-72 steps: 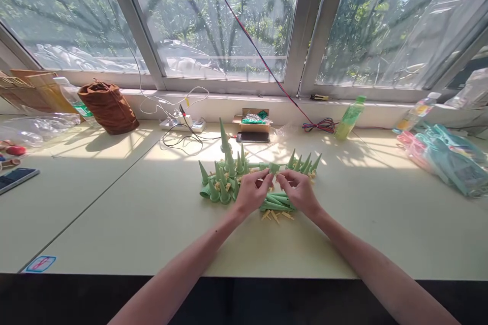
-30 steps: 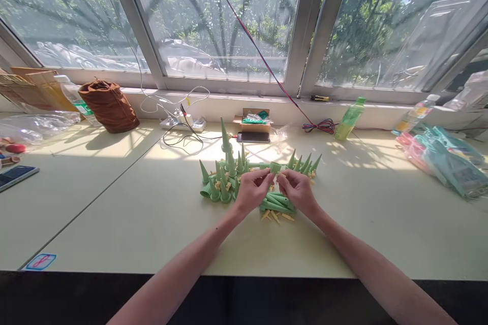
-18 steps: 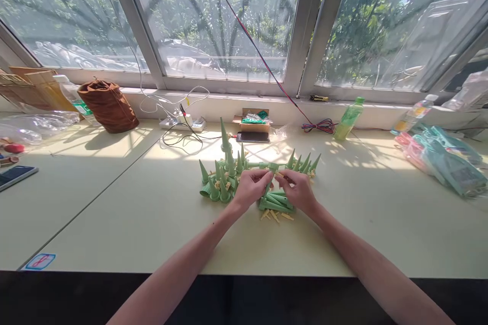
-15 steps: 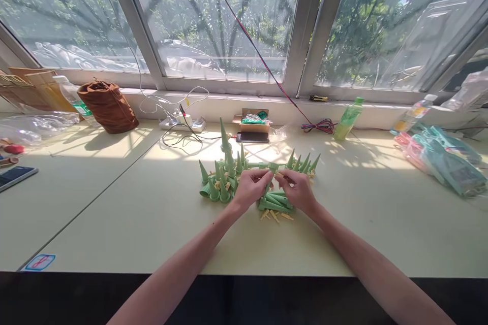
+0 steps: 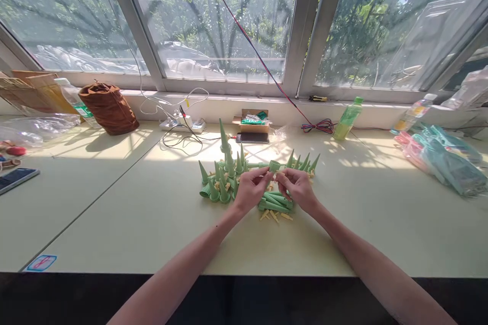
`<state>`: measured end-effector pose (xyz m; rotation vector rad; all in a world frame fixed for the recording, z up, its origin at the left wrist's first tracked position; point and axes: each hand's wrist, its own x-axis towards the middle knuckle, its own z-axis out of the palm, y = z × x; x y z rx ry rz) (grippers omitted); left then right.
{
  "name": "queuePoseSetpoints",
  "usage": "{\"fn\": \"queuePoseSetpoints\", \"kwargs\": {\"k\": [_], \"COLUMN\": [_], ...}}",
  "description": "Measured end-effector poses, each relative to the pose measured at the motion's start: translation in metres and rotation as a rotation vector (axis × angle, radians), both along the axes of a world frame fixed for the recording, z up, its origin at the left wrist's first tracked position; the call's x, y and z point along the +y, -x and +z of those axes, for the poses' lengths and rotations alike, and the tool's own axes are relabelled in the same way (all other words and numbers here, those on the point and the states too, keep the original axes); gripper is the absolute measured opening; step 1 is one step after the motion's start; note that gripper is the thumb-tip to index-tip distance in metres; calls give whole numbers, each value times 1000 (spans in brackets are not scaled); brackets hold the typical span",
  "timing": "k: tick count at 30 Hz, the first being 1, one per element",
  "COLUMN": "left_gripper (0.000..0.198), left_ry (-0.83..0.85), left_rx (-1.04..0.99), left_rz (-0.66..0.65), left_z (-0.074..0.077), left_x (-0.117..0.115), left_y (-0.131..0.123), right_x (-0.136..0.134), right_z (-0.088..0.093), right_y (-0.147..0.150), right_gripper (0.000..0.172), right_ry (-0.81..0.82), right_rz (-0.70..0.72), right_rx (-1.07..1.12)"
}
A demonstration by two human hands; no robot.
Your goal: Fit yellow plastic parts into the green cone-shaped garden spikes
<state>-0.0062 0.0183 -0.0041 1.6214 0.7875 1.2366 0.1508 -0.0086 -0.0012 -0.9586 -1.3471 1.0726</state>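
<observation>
My left hand (image 5: 250, 189) is closed on a green plastic cone spike (image 5: 274, 165), its wide open end up and the rest hidden by fingers. Close beside it, the fingers of my right hand (image 5: 299, 189) are pinched together at the spike's side; what they hold is too small to make out. Below the hands lies a stack of green spikes (image 5: 275, 205), with several small cream-coloured plastic pieces (image 5: 273, 216) in front. Green cones (image 5: 224, 194) stand crowded left of my left hand, cream bits among them. More upright cones (image 5: 305, 163) stand behind my right hand.
Along the windowsill are a power strip (image 5: 198, 125) with cables, an open carton (image 5: 254, 126), a phone (image 5: 252, 137) and a green bottle (image 5: 348, 119). A brown pouch (image 5: 109, 109) stands at left; plastic bags (image 5: 446, 160) lie at right.
The green spike has tilted in my left hand, so its open end shows more and its lower part is now hidden. Both hands stay nearly in place.
</observation>
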Motion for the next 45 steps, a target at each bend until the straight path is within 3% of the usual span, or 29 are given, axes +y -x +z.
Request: {"fn": "queuePoseSetpoints", "kwargs": {"k": [8,11,19,24,29,45], "left_gripper": [31,35,27,34,36,43], "left_ry": [-26,-13,23,70,129,214], "left_rx": [-49,-45,-6,-36,-56,16], "left_rz": [59,69,50,7,0,-74], "left_z": [-2,-3,7,16,17,18], "left_x": [1,0,-7,-11,-11,-8], "left_y": [-2,-2,-2,-2,-2,-2], "right_x": [-2,-1,1,-2,-2,-2], "right_z": [5,4,-1,1,-2,-2], "right_y": [1,1,-1,2,2,2], "right_gripper": [38,38,40,41,39,48], "right_ry": [171,165,88,11,-76,-104], "right_rz": [158,171,109,13,-56,-97], "right_rx": [234,242,86,-87,-191,-193]}}
